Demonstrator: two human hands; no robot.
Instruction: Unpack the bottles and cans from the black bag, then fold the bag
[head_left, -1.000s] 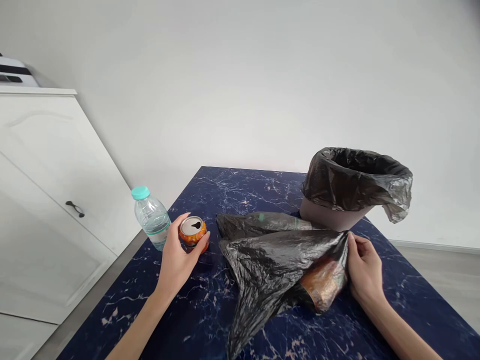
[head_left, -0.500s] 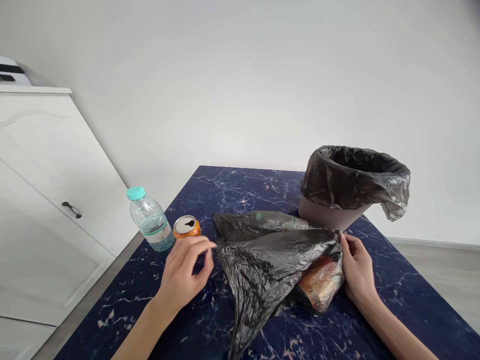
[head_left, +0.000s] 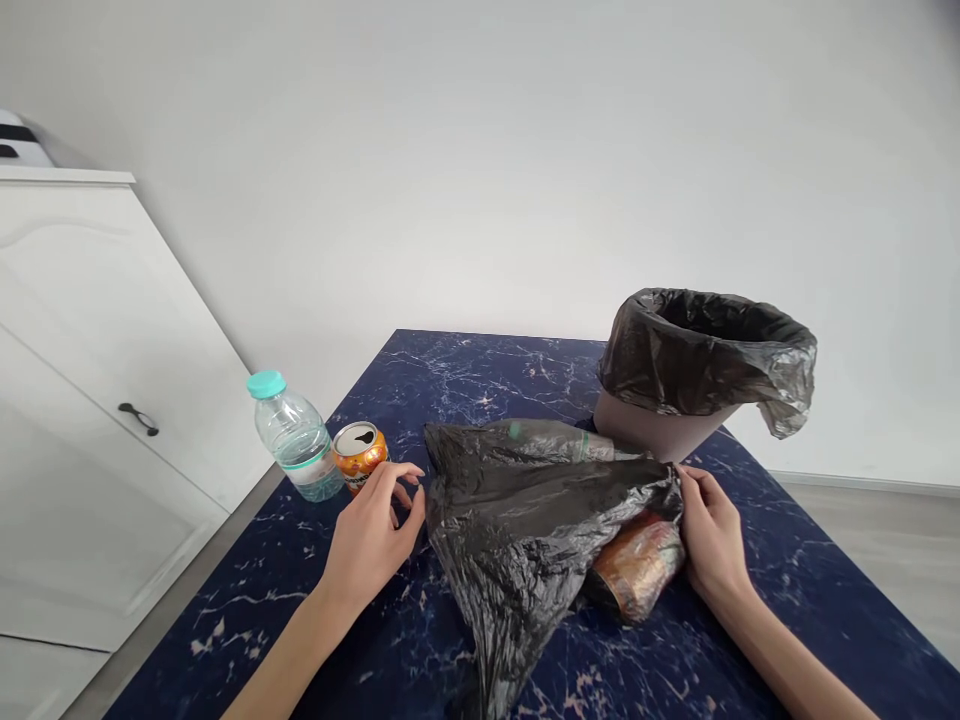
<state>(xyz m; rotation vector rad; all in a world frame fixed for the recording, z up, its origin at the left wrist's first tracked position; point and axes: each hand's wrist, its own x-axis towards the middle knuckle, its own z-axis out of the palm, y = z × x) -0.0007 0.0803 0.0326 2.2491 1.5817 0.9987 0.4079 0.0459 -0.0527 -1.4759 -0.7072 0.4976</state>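
Observation:
A thin black plastic bag (head_left: 517,520) lies spread over the table, with a bottle (head_left: 555,438) showing through its far side and an orange can (head_left: 637,565) through its right side. My right hand (head_left: 712,530) pinches the bag's right edge between thumb and fingers. To the left of the bag, my left hand (head_left: 375,530) hovers with curved fingers and a gap between thumb and fingertips, holding nothing. Just behind it stands an orange drink can (head_left: 361,450), upright with its tab hole open. Beside that can is a clear bottle (head_left: 300,445) with a turquoise cap, partly filled.
A bin (head_left: 652,425) lined with a black bag stands at the table's far right. The dark blue marbled table (head_left: 480,375) meets a white wall (head_left: 495,180) at the back. On the left is a white cabinet (head_left: 90,400) with a dark handle.
My left hand has shifted slightly down and left, uncovering more of the orange can. The black bag's left part has settled lower. My right hand keeps its pinch.

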